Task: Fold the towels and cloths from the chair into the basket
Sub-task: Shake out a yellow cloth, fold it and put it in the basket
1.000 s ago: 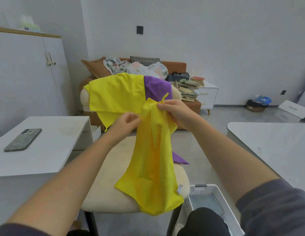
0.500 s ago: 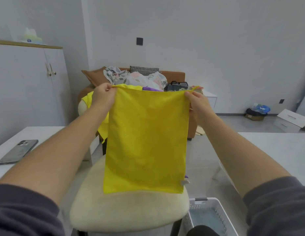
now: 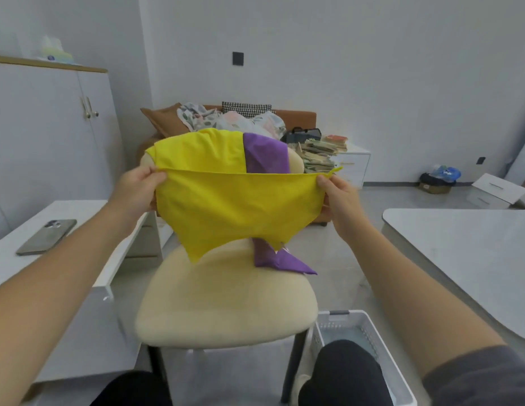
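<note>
I hold a yellow cloth stretched out in the air above the cream chair. My left hand pinches its upper left corner and my right hand pinches its upper right corner. The cloth's lower edge is drawn up and hangs in two points. A second yellow cloth and a purple cloth are draped over the chair's backrest; the purple one's end lies on the seat. The white basket stands on the floor at the chair's right, partly hidden by my knee.
A white table with a phone stands on the left, another white table on the right. Behind the chair are a brown sofa with bedding, a stack of books and a white cabinet.
The yellow cloth, held up full length half a second ago, now hangs shorter with its bottom drawn up. My hands have moved lower and wider apart.
</note>
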Tool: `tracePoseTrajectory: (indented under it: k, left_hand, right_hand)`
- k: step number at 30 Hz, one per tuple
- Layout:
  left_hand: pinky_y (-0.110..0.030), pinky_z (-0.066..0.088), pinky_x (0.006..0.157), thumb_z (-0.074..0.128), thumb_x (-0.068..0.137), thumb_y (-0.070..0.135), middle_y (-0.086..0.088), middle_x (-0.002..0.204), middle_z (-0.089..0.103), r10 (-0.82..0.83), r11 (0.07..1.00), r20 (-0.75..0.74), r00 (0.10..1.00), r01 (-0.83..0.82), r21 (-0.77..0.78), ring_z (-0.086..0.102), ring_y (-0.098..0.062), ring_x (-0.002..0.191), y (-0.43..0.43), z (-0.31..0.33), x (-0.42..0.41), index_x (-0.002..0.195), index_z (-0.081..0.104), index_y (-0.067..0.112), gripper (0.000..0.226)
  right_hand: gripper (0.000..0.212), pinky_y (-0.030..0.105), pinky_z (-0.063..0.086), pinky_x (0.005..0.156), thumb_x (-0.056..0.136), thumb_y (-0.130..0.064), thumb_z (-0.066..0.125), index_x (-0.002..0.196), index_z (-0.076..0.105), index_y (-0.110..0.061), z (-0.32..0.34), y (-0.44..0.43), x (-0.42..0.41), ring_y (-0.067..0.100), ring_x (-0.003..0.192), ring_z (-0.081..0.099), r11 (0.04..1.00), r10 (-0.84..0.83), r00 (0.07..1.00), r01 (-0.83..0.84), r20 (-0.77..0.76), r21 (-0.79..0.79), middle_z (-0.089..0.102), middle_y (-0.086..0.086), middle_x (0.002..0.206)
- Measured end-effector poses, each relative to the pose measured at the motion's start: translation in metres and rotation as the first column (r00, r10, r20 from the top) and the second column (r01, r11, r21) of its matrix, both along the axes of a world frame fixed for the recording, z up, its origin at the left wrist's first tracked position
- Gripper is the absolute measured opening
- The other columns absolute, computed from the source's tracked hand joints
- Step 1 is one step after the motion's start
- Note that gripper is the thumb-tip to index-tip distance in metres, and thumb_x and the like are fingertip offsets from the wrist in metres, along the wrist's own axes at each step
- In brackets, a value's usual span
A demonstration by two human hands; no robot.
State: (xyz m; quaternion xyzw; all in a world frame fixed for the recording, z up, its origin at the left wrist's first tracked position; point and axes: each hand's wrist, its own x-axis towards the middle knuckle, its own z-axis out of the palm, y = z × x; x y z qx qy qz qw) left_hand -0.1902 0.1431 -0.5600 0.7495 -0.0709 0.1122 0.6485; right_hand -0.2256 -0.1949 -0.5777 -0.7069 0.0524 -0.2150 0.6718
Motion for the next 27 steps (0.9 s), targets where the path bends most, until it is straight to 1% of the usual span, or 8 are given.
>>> tracePoseTrajectory:
  k: [3, 6, 10, 14, 19, 23, 25, 27]
  left_hand:
    - [-0.021, 0.048, 0.050, 0.048, 0.098, 0.019, 0.009, 0.059, 0.061, -0.009, 1.000, -0.070, 0.998, 0.010, 0.015, 0.056, -0.006, 0.050, 0.007, -0.027, -0.023, 0.083, 0.059, 0.021, 0.020]
    - [-0.026, 0.045, 0.056, 0.048, 0.098, 0.020, -0.002, 0.071, 0.057, -0.008, 0.999, -0.135, 0.991, 0.013, 0.039, 0.053, -0.017, 0.063, 0.010, -0.055, -0.036, 0.082, 0.059, 0.020, 0.020]
    - [-0.026, 0.041, 0.057, 0.051, 0.097, 0.021, -0.002, 0.073, 0.056, 0.034, 0.998, -0.199, 0.979, -0.022, 0.063, 0.052, -0.017, 0.066, 0.010, -0.088, -0.031, 0.081, 0.062, 0.021, 0.020]
    - [-0.032, 0.046, 0.064, 0.050, 0.097, 0.019, -0.009, 0.070, 0.054, 0.041, 0.987, -0.314, 0.949, 0.011, 0.161, 0.052, -0.023, 0.065, 0.003, -0.135, -0.018, 0.082, 0.061, 0.012, 0.020]
    - [-0.039, 0.046, 0.064, 0.053, 0.087, 0.023, -0.013, 0.068, 0.056, 0.138, 0.913, -0.412, 0.901, 0.045, 0.405, 0.056, -0.027, 0.068, -0.007, -0.213, -0.002, 0.073, 0.056, 0.007, 0.021]
    - [-0.037, 0.032, 0.057, 0.051, 0.090, 0.020, -0.011, 0.066, 0.055, 0.224, 0.808, -0.301, 0.927, -0.004, 0.589, 0.053, -0.029, 0.069, -0.012, -0.238, 0.009, 0.070, 0.052, 0.005, 0.025]
    - [-0.036, 0.031, 0.056, 0.050, 0.091, 0.018, -0.012, 0.067, 0.056, 0.223, 0.761, -0.252, 0.942, -0.007, 0.649, 0.051, -0.026, 0.066, -0.015, -0.240, 0.011, 0.072, 0.053, 0.004, 0.023]
    - [-0.037, 0.035, 0.059, 0.054, 0.090, 0.017, -0.009, 0.070, 0.058, 0.171, 0.733, -0.219, 0.961, 0.024, 0.680, 0.053, -0.023, 0.068, -0.017, -0.244, 0.011, 0.074, 0.057, 0.007, 0.019]
  right_hand:
    - [0.017, 0.041, 0.047, 0.073, 0.095, -0.027, 0.057, 0.085, 0.068, -0.019, -0.025, 0.005, -0.026, 0.025, 0.084, 0.055, 0.999, 0.029, 0.999, -0.028, -0.038, 0.025, 0.057, 0.011, 0.090]
    - [0.016, 0.039, 0.046, 0.073, 0.095, -0.026, 0.058, 0.087, 0.069, -0.020, -0.045, 0.007, -0.042, 0.024, 0.083, 0.055, 0.998, 0.043, 0.996, -0.040, -0.080, 0.041, 0.058, 0.011, 0.089]
    - [0.016, 0.039, 0.046, 0.074, 0.095, -0.023, 0.058, 0.085, 0.069, -0.017, -0.072, 0.010, -0.043, 0.025, 0.084, 0.054, 0.998, 0.028, 0.989, -0.020, -0.145, 0.055, 0.058, 0.013, 0.089]
    - [0.016, 0.039, 0.044, 0.072, 0.095, -0.021, 0.055, 0.085, 0.064, -0.013, -0.114, 0.008, -0.029, 0.024, 0.080, 0.051, 1.000, -0.005, 0.944, 0.009, -0.330, 0.010, 0.053, 0.010, 0.085]
    - [0.010, 0.035, 0.036, 0.062, 0.079, -0.021, 0.055, 0.082, 0.051, -0.012, -0.195, -0.001, -0.012, 0.021, 0.071, 0.037, 0.985, 0.009, 0.850, -0.097, -0.526, -0.139, 0.033, 0.009, 0.075]
    - [0.028, 0.028, 0.027, 0.050, 0.089, -0.006, 0.051, 0.065, 0.038, -0.010, -0.215, -0.008, 0.002, 0.018, 0.058, 0.030, 0.930, -0.075, 0.849, -0.130, -0.522, -0.345, 0.026, 0.003, 0.060]
    - [0.039, 0.022, 0.022, 0.042, 0.090, -0.006, 0.051, 0.059, 0.029, -0.015, -0.214, -0.009, 0.010, 0.014, 0.052, 0.026, 0.856, -0.119, 0.865, -0.159, -0.488, -0.491, 0.026, 0.001, 0.057]
    - [0.041, 0.024, 0.022, 0.045, 0.089, -0.008, 0.051, 0.058, 0.026, -0.017, -0.214, -0.009, 0.014, 0.013, 0.052, 0.026, 0.794, -0.137, 0.869, -0.190, -0.475, -0.578, 0.027, 0.000, 0.055]
